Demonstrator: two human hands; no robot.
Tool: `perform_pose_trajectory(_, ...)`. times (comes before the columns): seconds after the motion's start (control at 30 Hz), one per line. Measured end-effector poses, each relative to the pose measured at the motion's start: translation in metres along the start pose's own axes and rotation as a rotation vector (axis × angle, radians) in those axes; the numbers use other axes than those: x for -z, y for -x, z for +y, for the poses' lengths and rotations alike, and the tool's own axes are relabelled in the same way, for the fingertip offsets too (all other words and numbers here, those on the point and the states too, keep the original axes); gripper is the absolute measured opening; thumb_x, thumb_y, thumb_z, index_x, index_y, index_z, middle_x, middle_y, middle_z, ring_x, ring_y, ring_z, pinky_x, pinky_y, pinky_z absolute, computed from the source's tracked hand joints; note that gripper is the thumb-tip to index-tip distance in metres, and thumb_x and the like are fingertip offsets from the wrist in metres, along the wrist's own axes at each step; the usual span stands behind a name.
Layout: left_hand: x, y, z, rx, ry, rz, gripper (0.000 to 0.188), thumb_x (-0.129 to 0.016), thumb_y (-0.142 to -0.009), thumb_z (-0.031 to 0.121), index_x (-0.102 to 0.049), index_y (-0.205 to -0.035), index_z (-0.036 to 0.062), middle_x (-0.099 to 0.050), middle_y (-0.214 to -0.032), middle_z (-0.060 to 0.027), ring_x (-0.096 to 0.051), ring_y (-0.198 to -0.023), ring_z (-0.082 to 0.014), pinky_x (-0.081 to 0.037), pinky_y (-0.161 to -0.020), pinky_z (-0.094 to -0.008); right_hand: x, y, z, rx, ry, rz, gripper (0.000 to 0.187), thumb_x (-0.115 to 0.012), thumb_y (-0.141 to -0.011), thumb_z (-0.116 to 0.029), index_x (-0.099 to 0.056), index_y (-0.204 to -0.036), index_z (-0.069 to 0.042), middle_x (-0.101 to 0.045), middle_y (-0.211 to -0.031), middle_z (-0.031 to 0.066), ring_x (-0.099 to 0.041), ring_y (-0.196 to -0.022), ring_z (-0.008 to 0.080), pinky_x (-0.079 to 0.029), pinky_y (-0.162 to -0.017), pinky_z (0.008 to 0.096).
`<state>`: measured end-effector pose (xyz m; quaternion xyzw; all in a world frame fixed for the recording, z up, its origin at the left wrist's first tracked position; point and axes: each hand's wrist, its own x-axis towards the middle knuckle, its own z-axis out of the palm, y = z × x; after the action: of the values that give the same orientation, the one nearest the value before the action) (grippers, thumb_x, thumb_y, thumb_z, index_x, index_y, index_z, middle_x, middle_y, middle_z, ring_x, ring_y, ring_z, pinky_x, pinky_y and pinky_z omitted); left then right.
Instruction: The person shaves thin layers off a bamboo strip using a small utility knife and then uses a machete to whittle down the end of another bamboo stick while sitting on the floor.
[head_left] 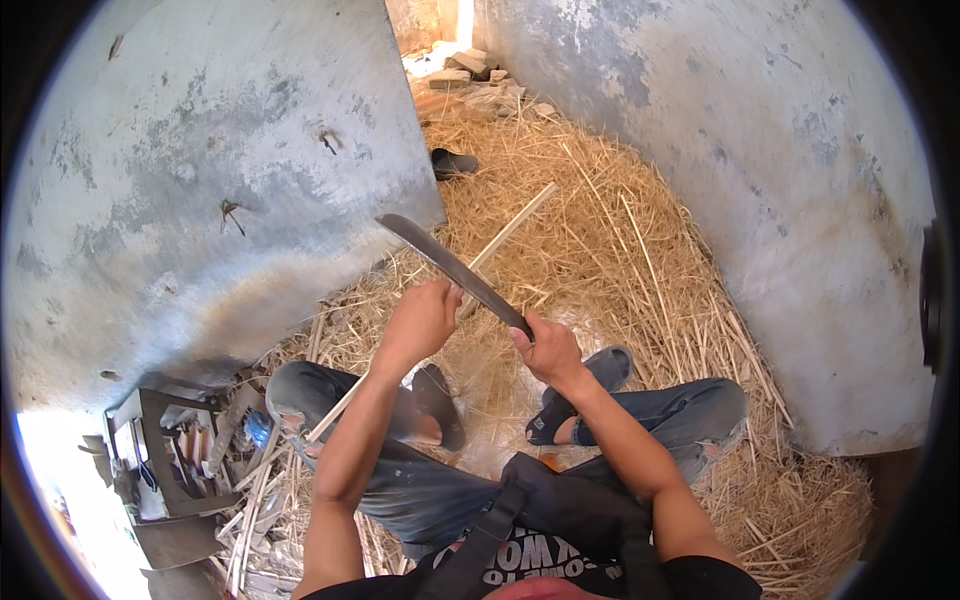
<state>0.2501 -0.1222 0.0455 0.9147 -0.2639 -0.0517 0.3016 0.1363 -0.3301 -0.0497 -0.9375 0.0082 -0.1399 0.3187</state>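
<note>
My right hand (550,348) is closed round the near end of a machete (447,262), its long dark blade slanting up to the left with a curved tip. In my left hand (422,312) is a long pale wooden strip (513,224), perhaps split bamboo. It runs from the upper right, under the blade and through my fist, down toward my left knee. The blade crosses over the strip just beyond my left hand. My left palm and most of its fingertips are hidden. The machete's handle is mostly covered by my right hand.
Thin shavings (600,215) cover the floor between two worn plaster walls (760,160). More pale strips (255,510) lie at my left, beside a dark open-framed box (180,455) of odds and ends. A dark shoe (455,163) and loose bricks (470,68) lie farther off.
</note>
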Motion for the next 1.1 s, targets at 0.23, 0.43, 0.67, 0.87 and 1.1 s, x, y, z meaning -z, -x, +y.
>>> perform_pose_trajectory(0.23,0.074,0.117,0.002,0.085,0.002,-0.044,0.026,-0.058,-0.099,0.018,-0.067,-0.086,-0.0013,-0.060,-0.068,-0.0235,-0.061,-0.065,-0.0425,-0.046,-0.063,-0.0486,0.048,-0.030,0.159,-0.751,-0.114,0.211,0.057,-0.042,-0.106,-0.045,-0.072,-0.106,0.003,-0.071,-0.088,0.0286,-0.068,-0.095,0.0474,-0.050,-0.084,0.0513)
perform_pose_trajectory(0.43,0.083,0.142,-0.003,0.251,0.187,-0.042,0.028,-0.055,-0.103,0.020,-0.070,-0.090,-0.0004,-0.050,-0.058,-0.0035,-0.050,-0.056,-0.0117,-0.039,-0.054,-0.0311,0.037,-0.022,0.124,-0.530,-0.514,0.448,0.047,-0.045,-0.107,-0.042,-0.061,-0.088,-0.002,-0.058,-0.073,0.0099,-0.058,-0.064,0.0203,-0.043,-0.057,0.0376)
perform_pose_trajectory(0.67,0.044,0.107,0.018,0.169,0.226,0.035,0.030,-0.054,-0.103,0.023,-0.071,-0.094,-0.0010,-0.053,-0.059,-0.0098,-0.053,-0.057,-0.0185,-0.042,-0.058,-0.0366,0.024,0.015,-0.087,0.008,-0.292,-0.222,0.043,-0.055,-0.101,-0.046,-0.065,-0.101,-0.004,-0.065,-0.068,0.0202,-0.068,-0.066,0.0407,-0.052,-0.060,0.0498)
perform_pose_trajectory(0.87,0.023,0.145,0.016,0.250,0.160,0.071,0.027,-0.054,-0.101,0.017,-0.069,-0.090,-0.0027,-0.061,-0.067,-0.0193,-0.062,-0.062,-0.0303,-0.048,-0.064,-0.0395,0.016,0.009,-0.060,-0.058,-0.215,-0.179,0.049,-0.052,-0.101,-0.051,-0.066,-0.104,-0.004,-0.063,-0.065,0.0229,-0.066,-0.064,0.0437,-0.051,-0.059,0.0521)
perform_pose_trajectory(1.1,0.000,0.156,0.001,0.146,0.179,0.193,0.025,-0.057,-0.100,0.016,-0.068,-0.090,-0.0037,-0.065,-0.071,-0.0223,-0.064,-0.065,-0.0394,-0.050,-0.065,-0.0423,0.004,0.044,-0.087,0.073,-0.231,-0.302,0.048,-0.055,-0.099,-0.053,-0.064,-0.095,-0.006,-0.064,-0.069,0.0224,-0.067,-0.068,0.0431,-0.051,-0.061,0.0526)
